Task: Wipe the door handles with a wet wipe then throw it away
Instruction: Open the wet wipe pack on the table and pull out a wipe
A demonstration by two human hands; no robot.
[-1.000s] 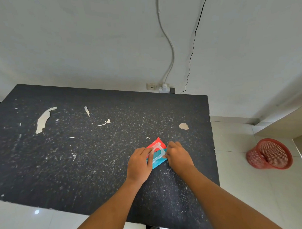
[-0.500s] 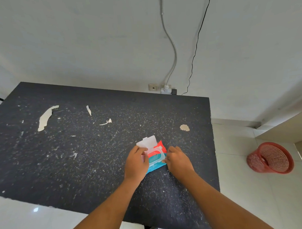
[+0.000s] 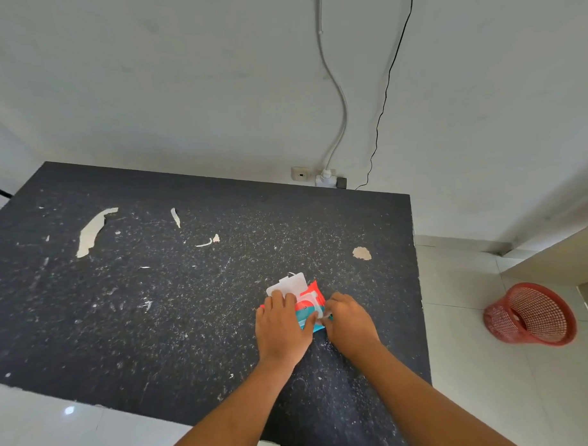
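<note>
Two bare forearms reach forward from the bottom of the view onto a black table [image 3: 129,328], its top worn, speckled and chipped pale in places. The hands meet over a small wet wipe pack [image 3: 308,308], red and teal, lying flat on the table near its right edge. The left hand [image 3: 281,323] lies spread over the pack's left side, fingers flat, pressing it down. The right hand [image 3: 347,321] is curled at the pack's right end, its fingertips pinched at something pale there; whether that is a wipe or part of the plastic opening cannot be told. The pack's white flip lid [image 3: 287,284] stands open, folded away toward the far side.

No door handle is in view.

To the right, well apart from the table, a red mesh waste basket [image 3: 531,314] lies tipped on its side on the pale tiled floor [image 3: 474,366].

Beyond the table a white wall [image 3: 181,76] carries a socket with plugs [image 3: 324,178] just above the far edge, with a white cable and a thin black one running upward.

Likely risks: the light pack may lift or slide if the left hand eases its pressure during the pull, and several wipes may come out together or one may tear. Later, with the basket on its side, a tossed wipe could miss or roll back out.
</note>
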